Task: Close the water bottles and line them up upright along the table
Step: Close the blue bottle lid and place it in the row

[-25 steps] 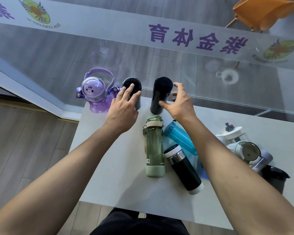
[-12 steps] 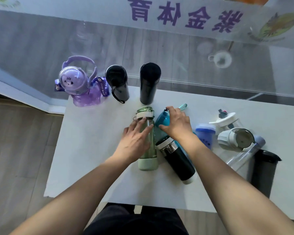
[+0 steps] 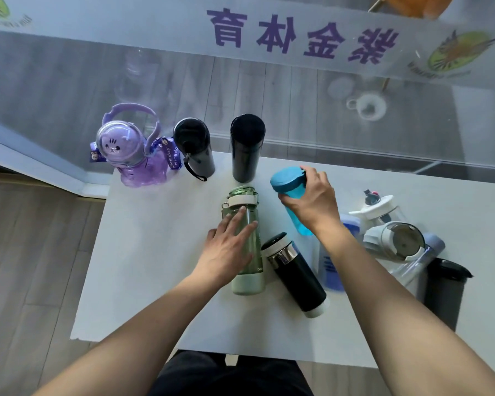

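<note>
Three bottles stand upright along the far edge of the white table (image 3: 143, 267): a purple cat-faced bottle (image 3: 132, 155), a short black bottle (image 3: 195, 150) with a strap, and a tall black flask (image 3: 246, 150). My right hand (image 3: 309, 201) grips a teal bottle (image 3: 289, 184) and holds it raised, lid up, right of the flask. My left hand (image 3: 229, 247) rests flat on a green bottle (image 3: 246, 252) that lies on its side. A black flask with a steel collar (image 3: 295, 275) lies beside it.
At the right, several more bottles crowd together: a white-lidded clear one (image 3: 377, 210), a grey-lidded one (image 3: 397, 244), a blue-lidded one (image 3: 332, 270) partly behind my right arm, and a dark grey one (image 3: 443, 292). A glass wall rises right behind the table's far edge.
Both hands left the two upright black bottles and came nearer. My right hand took hold of the lying teal bottle and raised it. My left hand settled on the green bottle.
</note>
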